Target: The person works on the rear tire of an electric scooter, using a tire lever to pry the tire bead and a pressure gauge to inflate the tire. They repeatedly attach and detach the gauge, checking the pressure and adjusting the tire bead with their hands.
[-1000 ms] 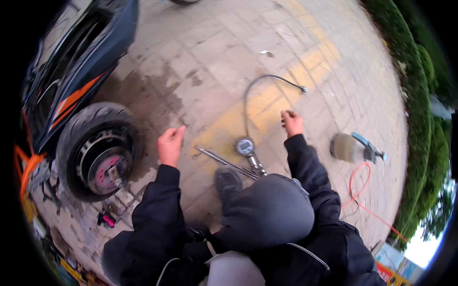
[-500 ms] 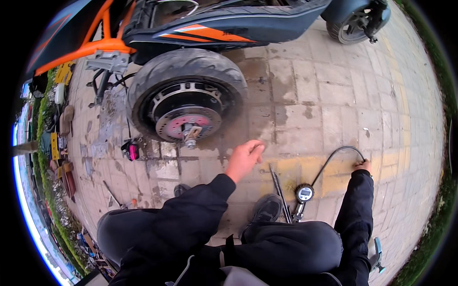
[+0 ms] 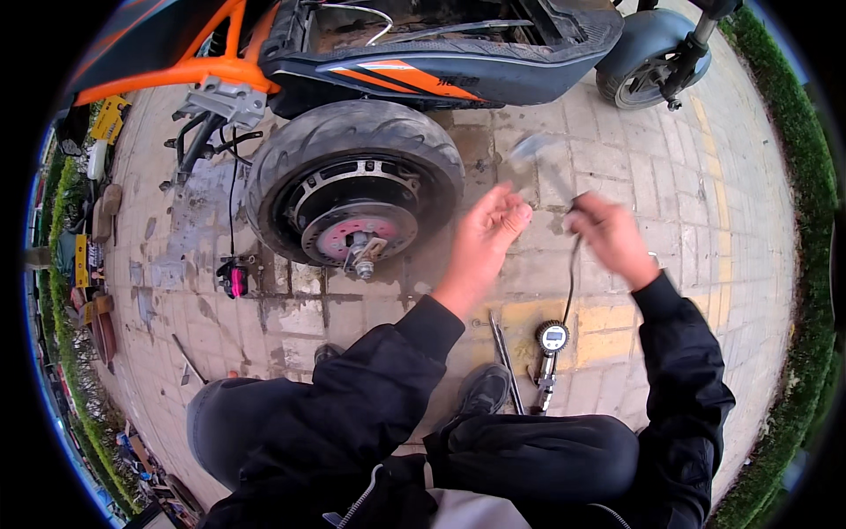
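Note:
My left hand (image 3: 489,238) is raised right of the detached wheel (image 3: 352,128), fingers curled toward the thumb; whatever they hold, if anything, is unclear. Just right of it, my right hand (image 3: 612,236) grips the black air hose (image 3: 571,278), whose end is smeared by motion above the fingers. The hose runs down to a digital pressure gauge (image 3: 553,339) on the paving. Long metal bars (image 3: 506,361) lie left of the gauge. The wheel has a pink-centred brake disc and an axle.
A dark-and-orange scooter body (image 3: 423,75) stands behind the wheel, with another wheel (image 3: 634,79) at upper right. A pink-and-black brake part (image 3: 236,280) lies at left, a thin rod (image 3: 189,357) below it. Tools and containers line the left hedge; another hedge (image 3: 771,106) borders the right.
My view has swung toward the scooter. Since half a second ago, my right hand has lifted the hose up and leftward, close to my left hand, which has also moved up.

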The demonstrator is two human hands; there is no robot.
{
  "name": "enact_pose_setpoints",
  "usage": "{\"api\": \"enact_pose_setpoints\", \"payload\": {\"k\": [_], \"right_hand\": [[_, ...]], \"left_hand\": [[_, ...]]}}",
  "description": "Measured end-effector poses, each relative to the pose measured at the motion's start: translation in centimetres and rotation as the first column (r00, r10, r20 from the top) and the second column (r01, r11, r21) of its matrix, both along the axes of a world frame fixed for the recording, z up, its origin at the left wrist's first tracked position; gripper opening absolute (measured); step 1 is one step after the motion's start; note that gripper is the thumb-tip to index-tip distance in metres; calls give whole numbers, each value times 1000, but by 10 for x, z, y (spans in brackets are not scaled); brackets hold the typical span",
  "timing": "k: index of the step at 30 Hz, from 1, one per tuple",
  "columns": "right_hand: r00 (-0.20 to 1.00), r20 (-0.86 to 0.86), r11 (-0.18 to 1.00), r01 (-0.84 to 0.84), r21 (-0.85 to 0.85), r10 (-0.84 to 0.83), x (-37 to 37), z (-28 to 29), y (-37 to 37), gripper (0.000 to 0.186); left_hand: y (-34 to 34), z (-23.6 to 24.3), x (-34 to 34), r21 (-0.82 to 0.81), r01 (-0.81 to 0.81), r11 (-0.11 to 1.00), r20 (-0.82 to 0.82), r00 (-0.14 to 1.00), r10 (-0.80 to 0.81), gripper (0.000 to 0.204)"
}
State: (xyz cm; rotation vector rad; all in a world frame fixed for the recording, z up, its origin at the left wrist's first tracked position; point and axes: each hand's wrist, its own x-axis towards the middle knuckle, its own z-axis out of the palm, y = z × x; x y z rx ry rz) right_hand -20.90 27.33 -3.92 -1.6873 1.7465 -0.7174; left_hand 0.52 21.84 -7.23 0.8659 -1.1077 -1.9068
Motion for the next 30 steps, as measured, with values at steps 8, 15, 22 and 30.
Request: {"api": "enact_pose_setpoints", "payload": {"k": [8,15,22,30], "right_hand": [[979,23,974,-205,101,203,68,-28,-11,33],[984,129,983,-140,115,125,84,-1,-57,50],[907,-269,901,-383,-202,325,104,-12,-70,30],[782,587,943,1,333,-208,114,-21,-94,25]], "left_hand": [[-8,-23,29,-83,-51,995,71,996,56,25],[-6,-52,38,-311,-133,941,302,925,231,24],[-2,-54,51,-385,-179,906,364,872,327,28],[-26,-42,51,-44,-361,932,232,903,361,28]]}}
